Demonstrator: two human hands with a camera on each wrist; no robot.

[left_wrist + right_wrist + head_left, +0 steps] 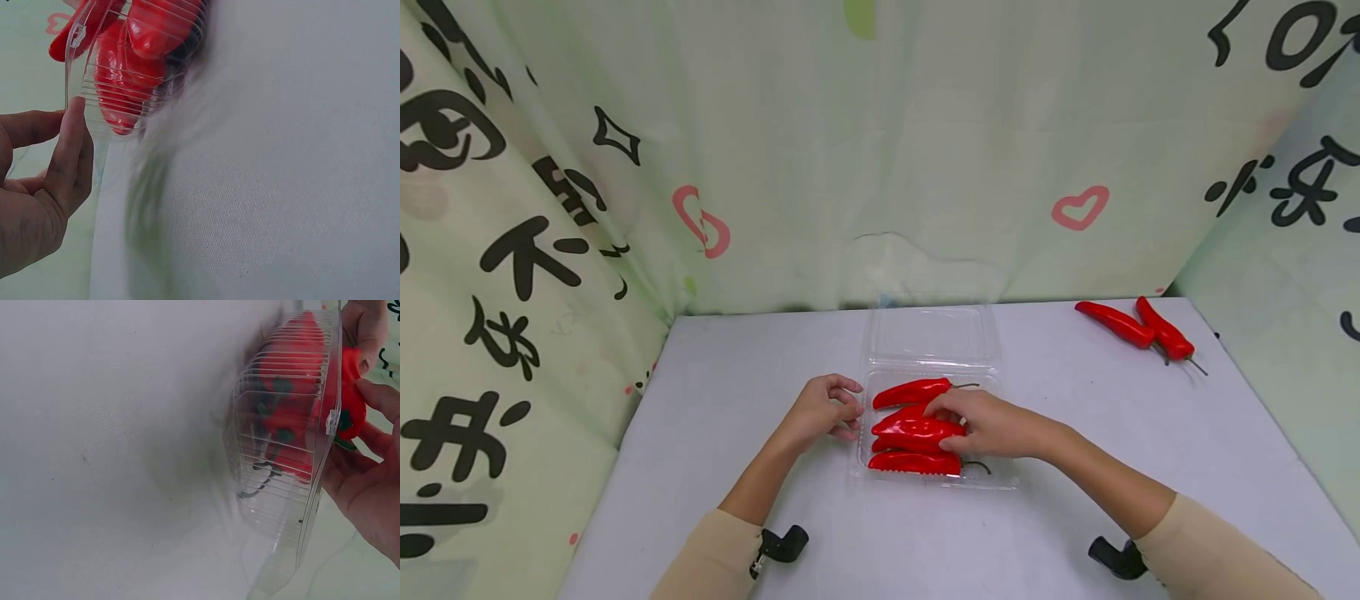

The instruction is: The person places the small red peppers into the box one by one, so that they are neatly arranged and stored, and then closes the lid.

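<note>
A clear plastic clamshell box (1004, 475) lies opened on the white table, holding several red chili peppers (913, 462) side by side. My right hand (992, 423) reaches over the box and grips one red chili pepper (351, 403) between thumb and fingers, above the others. That pepper's green cap shows in the right wrist view. At the box's left side, my left hand (827, 408) pinches the rim with its fingertips (74, 107). Through the ribbed wall, more peppers (125, 75) are visible in the left wrist view.
Two more red chili peppers (1120, 323) lie touching at the table's back right corner. The box's clear lid (932, 335) is folded back toward the rear edge. A printed curtain (887, 167) hangs behind and beside the white table (730, 358).
</note>
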